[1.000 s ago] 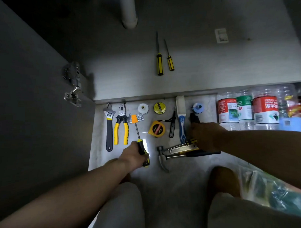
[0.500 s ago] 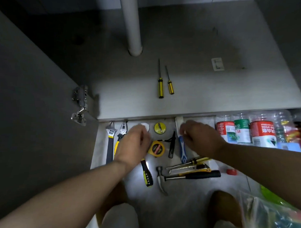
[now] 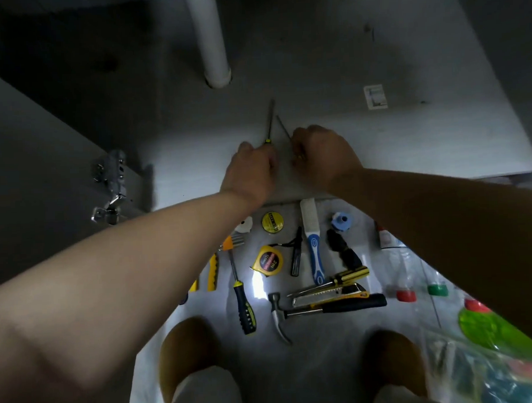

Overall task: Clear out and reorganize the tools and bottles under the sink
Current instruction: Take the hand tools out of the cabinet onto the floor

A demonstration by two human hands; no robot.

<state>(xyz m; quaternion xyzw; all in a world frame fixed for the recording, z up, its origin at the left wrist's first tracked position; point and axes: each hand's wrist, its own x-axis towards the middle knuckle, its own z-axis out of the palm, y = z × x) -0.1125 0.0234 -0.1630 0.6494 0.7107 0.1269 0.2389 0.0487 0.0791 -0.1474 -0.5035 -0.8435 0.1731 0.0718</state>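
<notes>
Two yellow-handled screwdrivers lie on the cabinet floor [image 3: 407, 142] under the sink. My left hand [image 3: 251, 168] is closed over the handle of the left screwdriver [image 3: 269, 122], whose shaft points away from me. My right hand [image 3: 320, 152] is closed over the handle of the right screwdriver [image 3: 283, 128]. On the room floor below lie a black-and-yellow screwdriver [image 3: 242, 304], a tape measure [image 3: 267, 261], a hammer [image 3: 322, 308], a utility knife [image 3: 328, 295], a blue-handled brush [image 3: 313, 242] and yellow pliers [image 3: 212, 271].
A white drain pipe [image 3: 210, 37] stands at the back of the cabinet. The open door with its hinge [image 3: 112, 188] is at the left. Plastic bottles [image 3: 409, 274] lie at the right, near a plastic bag [image 3: 487, 365]. My knees are at the bottom edge.
Both hands left the tools on the floor and reached forward into the cabinet, closing on the two screwdrivers' handles. The black-and-yellow screwdriver stays where my left hand set it down.
</notes>
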